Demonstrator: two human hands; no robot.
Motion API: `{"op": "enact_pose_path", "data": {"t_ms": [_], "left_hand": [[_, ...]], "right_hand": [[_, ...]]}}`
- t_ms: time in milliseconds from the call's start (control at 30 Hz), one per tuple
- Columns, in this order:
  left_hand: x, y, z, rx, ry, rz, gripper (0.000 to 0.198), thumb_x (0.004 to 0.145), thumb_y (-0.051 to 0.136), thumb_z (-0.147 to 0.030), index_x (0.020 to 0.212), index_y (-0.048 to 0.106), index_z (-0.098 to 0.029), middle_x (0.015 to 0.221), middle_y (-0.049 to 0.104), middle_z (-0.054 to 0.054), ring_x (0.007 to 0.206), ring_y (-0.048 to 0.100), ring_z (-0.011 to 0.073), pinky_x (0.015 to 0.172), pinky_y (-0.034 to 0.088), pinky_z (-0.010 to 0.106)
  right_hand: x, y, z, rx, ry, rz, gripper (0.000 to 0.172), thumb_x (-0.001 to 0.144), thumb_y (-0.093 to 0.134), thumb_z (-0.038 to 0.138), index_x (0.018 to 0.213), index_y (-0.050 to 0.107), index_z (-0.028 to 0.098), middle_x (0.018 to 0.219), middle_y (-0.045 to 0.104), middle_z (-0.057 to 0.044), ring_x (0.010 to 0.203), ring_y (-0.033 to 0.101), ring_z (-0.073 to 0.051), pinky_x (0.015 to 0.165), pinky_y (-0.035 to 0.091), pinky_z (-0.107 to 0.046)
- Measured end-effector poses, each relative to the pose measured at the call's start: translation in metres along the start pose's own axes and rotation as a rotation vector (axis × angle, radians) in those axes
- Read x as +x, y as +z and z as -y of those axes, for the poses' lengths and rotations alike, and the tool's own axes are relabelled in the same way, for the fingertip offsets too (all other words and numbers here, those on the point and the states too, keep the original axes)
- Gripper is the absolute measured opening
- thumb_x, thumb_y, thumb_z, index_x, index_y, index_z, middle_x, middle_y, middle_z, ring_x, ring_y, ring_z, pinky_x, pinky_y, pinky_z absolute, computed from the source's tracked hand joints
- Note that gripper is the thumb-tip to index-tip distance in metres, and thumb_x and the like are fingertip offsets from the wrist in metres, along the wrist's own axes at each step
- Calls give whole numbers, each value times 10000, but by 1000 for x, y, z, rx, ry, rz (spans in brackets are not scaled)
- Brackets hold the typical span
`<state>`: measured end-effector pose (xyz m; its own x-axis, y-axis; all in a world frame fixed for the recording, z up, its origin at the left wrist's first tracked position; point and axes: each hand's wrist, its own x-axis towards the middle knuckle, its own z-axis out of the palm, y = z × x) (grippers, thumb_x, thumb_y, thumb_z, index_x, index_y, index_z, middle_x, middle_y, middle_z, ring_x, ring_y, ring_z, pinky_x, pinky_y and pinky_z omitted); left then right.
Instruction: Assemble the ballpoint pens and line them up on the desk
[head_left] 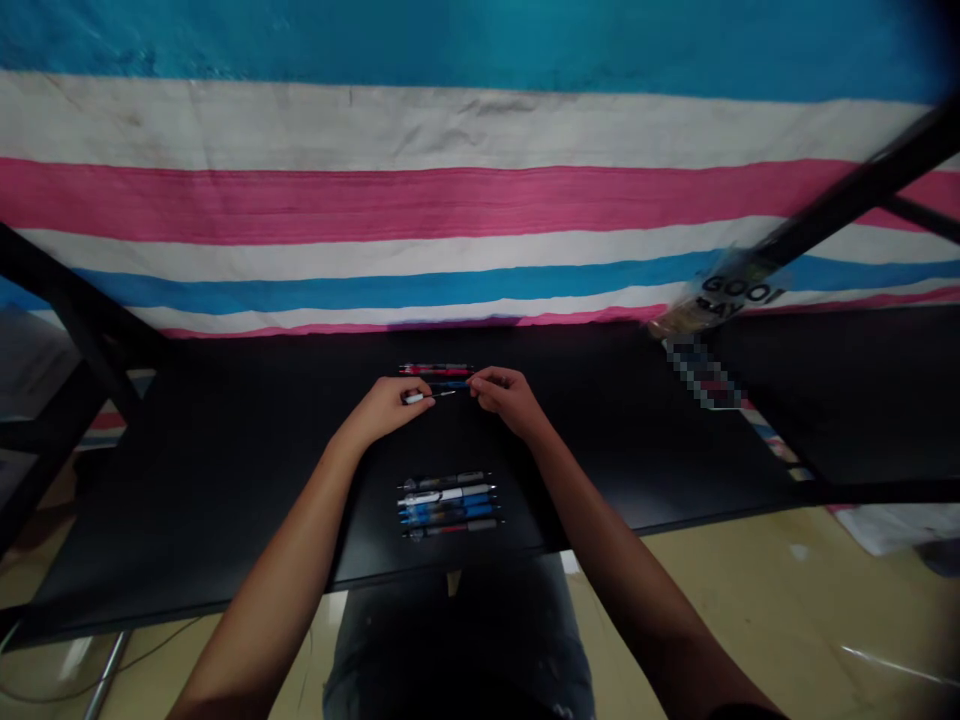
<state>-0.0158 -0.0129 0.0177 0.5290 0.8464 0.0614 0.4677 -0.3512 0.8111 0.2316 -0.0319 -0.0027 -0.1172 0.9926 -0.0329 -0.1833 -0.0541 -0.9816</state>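
My left hand (390, 405) is closed on a pen part with a white end (414, 398), and a thin tip sticks out to the right. My right hand (504, 393) pinches the other end near a blue pen (448, 384). Both hands hover over the black table (225, 450). Just beyond them lies a red pen (435, 369). Closer to me, several pens (448, 503) lie side by side in a neat row.
A striped pink, white and blue cloth (450, 200) hangs behind the table. A black metal bar (847, 195) slants at the right with a plastic bag (720, 295) by it. A black frame (67, 310) stands at the left. Tan floor shows below.
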Motion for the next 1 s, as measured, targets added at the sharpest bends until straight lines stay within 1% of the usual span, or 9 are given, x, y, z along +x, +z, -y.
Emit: {"op": "enact_pose_path", "data": {"t_ms": [200, 333, 467, 633, 667, 767, 833, 1000], "left_hand": [[0, 3, -4, -3, 10, 16, 216, 897, 659, -370, 941, 755, -182, 883, 747, 39, 801, 650, 188, 739, 446, 273], [0, 5, -4, 7, 2, 11, 223, 904, 652, -376, 946, 749, -180, 901, 755, 41, 825, 662, 198, 740, 444, 274], [0, 4, -3, 13, 12, 0, 234, 917, 643, -380, 947, 750, -174, 885, 748, 35, 809, 654, 188, 724, 434, 268], [-1, 0, -5, 31, 19, -1, 253, 936, 625, -391, 954, 760, -177, 895, 751, 27, 789, 645, 175, 715, 430, 261], [-1, -1, -6, 37, 21, -2, 254, 938, 622, -389, 950, 761, -176, 886, 750, 25, 776, 642, 172, 712, 429, 260], [-1, -1, -7, 57, 26, -2, 265, 944, 608, -389, 948, 764, -175, 866, 748, 19, 745, 633, 166, 693, 426, 259], [-2, -1, -8, 75, 33, -3, 268, 949, 599, -388, 947, 765, -177, 862, 749, 20, 738, 631, 166, 689, 425, 262], [-2, 1, -8, 92, 33, -11, 271, 949, 593, -393, 941, 762, -181, 859, 752, 28, 726, 632, 169, 681, 434, 268]], "right_hand": [[3, 6, -2, 27, 23, 80, 259, 785, 812, 434, 862, 769, 191, 676, 632, 3, 458, 336, -50, 457, 195, -255], [3, 5, -2, 55, 15, 83, 240, 806, 798, 417, 879, 769, 191, 676, 628, 8, 448, 330, -44, 465, 172, -258], [4, 4, -2, 70, 28, 86, 239, 789, 813, 407, 856, 762, 183, 666, 614, 9, 444, 324, -43, 467, 163, -259], [6, 2, -3, 71, 22, 141, 278, 800, 807, 426, 898, 762, 170, 575, 490, 56, 455, 316, -50, 476, 178, -252], [6, 1, -3, 61, 23, 152, 290, 810, 799, 434, 917, 762, 167, 583, 500, 53, 459, 321, -51, 477, 186, -251], [8, -1, -5, 29, 21, 179, 317, 844, 764, 455, 967, 755, 162, 660, 607, 15, 468, 348, -51, 474, 217, -249], [9, -2, -6, 25, 21, 193, 315, 863, 743, 459, 976, 749, 166, 693, 652, -3, 462, 353, -51, 470, 235, -248], [10, -2, -5, 34, 23, 206, 284, 864, 745, 442, 959, 747, 174, 695, 666, -5, 454, 366, -51, 468, 244, -249]]}}
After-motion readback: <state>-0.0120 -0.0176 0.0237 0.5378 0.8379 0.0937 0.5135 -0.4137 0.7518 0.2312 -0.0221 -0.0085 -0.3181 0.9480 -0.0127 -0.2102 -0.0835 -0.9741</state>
